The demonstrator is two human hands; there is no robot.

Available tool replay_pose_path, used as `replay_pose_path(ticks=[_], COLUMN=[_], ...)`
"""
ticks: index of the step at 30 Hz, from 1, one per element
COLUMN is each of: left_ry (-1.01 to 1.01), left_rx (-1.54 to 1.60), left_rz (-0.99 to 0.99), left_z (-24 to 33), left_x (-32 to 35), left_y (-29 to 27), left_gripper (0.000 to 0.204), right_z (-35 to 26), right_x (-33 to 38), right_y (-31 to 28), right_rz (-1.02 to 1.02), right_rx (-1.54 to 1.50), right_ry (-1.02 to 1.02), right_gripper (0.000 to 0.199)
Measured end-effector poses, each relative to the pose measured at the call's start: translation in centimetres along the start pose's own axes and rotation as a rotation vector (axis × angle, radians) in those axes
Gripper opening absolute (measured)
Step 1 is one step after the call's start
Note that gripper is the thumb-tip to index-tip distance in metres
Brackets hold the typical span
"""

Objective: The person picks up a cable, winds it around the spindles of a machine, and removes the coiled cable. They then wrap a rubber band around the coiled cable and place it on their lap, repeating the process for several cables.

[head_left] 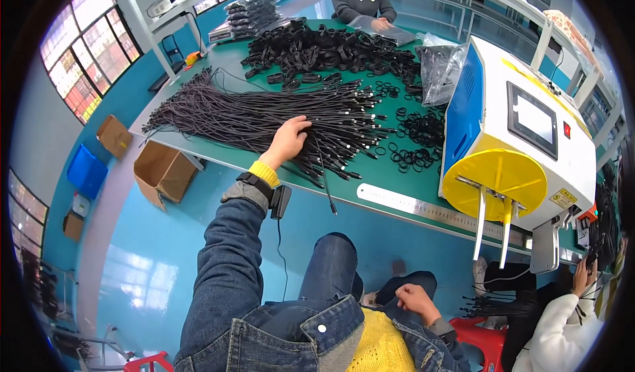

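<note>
A wide bundle of black cables (251, 111) lies across the green table, their metal-tipped ends fanned out to the right. My left hand (288, 139) is on the near side of this bundle, its fingers closed on a cable among the others. Close by, one cable (325, 177) hangs over the table's front edge with its plug end down. Over my lap, away from the table, my right hand (415, 299) is curled with its fingers closed; nothing shows in it.
Black rings (420, 130) and a heap of black coiled cables (331, 48) lie beyond the bundle. A steel ruler (410, 203) runs along the front edge. At right stands a white-and-blue machine (489, 107) with a yellow disc. Co-workers sit across (360, 1) and at right (555, 332).
</note>
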State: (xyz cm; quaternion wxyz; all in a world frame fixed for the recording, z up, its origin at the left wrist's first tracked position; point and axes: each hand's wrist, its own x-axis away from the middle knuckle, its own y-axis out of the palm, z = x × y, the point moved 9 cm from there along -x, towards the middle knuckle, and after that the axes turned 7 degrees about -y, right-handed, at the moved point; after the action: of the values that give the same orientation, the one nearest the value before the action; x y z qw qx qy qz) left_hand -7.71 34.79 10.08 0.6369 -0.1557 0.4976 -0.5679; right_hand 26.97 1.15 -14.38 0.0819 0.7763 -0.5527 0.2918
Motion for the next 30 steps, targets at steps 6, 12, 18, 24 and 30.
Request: replay_pose_path(ticks=[6,12,18,24,30], left_ry=[0.313,0.307,0.729,0.521,0.338], left_rx=[-0.222,-0.103,0.17,0.226,0.737], left_rz=[0.019,0.339,0.125,-0.238,-0.746], left_z=[3.7,7.8,25.1,29.1,34.6], left_x=[2.5,3.3,15.5,20.7,19.6], left_y=[-1.2,-9.8,-12.8,-5.1,-5.2], left_gripper=[0.01,0.01,0.015,0.013,0.009], right_z=[-1.0,-1.0,-13.2,-22.1,-24.6], right_x=[0.3,2.0,8.7,21.7,28.4], right_y=[1.2,1.1,-3.2,-3.4,-3.9], right_rz=[-0.011,0.031,0.504,1.048,1.213], right_rx=[0.036,0.022,-0.294,0.675,0.955], right_ry=[-0.041,-0.052,-0.674,-1.132,-1.183], right_gripper=[0.02,0.02,0.023,0.021,0.031])
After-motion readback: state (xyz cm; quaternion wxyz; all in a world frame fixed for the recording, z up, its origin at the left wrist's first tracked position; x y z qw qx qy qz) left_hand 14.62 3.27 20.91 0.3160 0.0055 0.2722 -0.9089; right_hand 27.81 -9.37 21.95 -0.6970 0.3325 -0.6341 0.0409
